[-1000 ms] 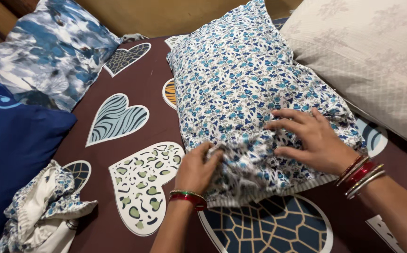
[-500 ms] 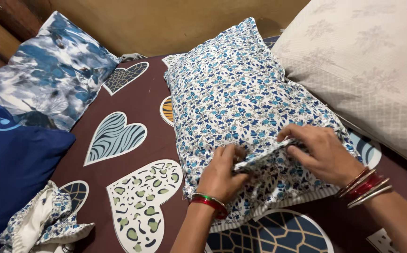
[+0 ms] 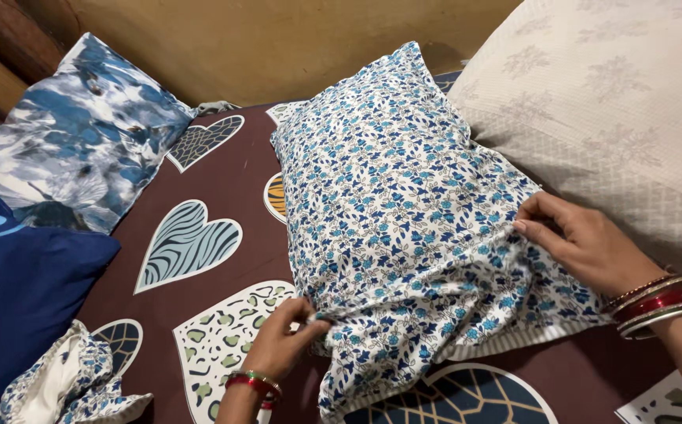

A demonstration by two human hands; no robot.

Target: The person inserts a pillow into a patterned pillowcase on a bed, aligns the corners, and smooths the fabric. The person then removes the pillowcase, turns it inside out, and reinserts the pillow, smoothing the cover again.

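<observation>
A pillow in a white cover with small blue flowers (image 3: 396,196) lies on a maroon bedsheet printed with hearts (image 3: 215,169). My left hand (image 3: 282,341) pinches the cover's near left edge. My right hand (image 3: 581,243), with red and gold bangles on the wrist, grips the cover at the pillow's right side. Between the two hands the cloth is pulled taut and wrinkled. The open end of the cover hangs loose toward me, showing a striped inner edge.
A blue and white patterned pillow (image 3: 74,133) and a dark blue cushion (image 3: 19,298) lie at the left. A crumpled floral cloth (image 3: 66,385) sits at the lower left. A large cream pillow (image 3: 624,102) leans at the right. A tan wall runs behind.
My hands have moved apart from the middle of the cover's near end to its left and right sides. The cover is now stretched flatter over the pillow.
</observation>
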